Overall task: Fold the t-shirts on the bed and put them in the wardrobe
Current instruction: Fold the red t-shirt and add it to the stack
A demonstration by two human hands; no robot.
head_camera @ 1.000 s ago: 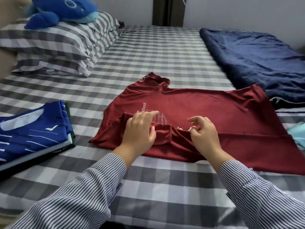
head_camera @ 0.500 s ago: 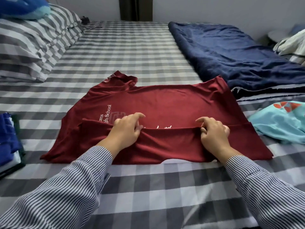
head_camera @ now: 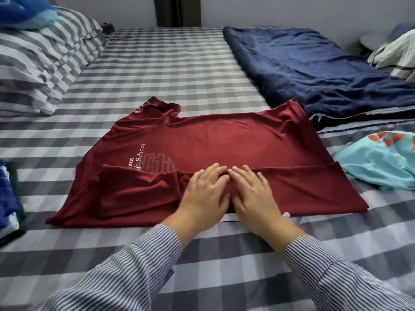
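A dark red t-shirt with white lettering lies spread sideways on the checked bed, its near long edge folded over towards the middle. My left hand and my right hand lie flat side by side on that folded strip, fingers straight and pressing the cloth down. A light turquoise t-shirt with orange marks lies crumpled to the right. At the left edge sits a stack of folded blue t-shirts, mostly out of frame.
Striped pillows with a blue plush toy on top lie at the back left. A dark blue blanket lies along the right side, pale clothes beyond it. A dark doorway stands behind the bed.
My hands were apart pinching the folded edge; now they have come together at the middle and lie flat on the fold. The view has shifted right.
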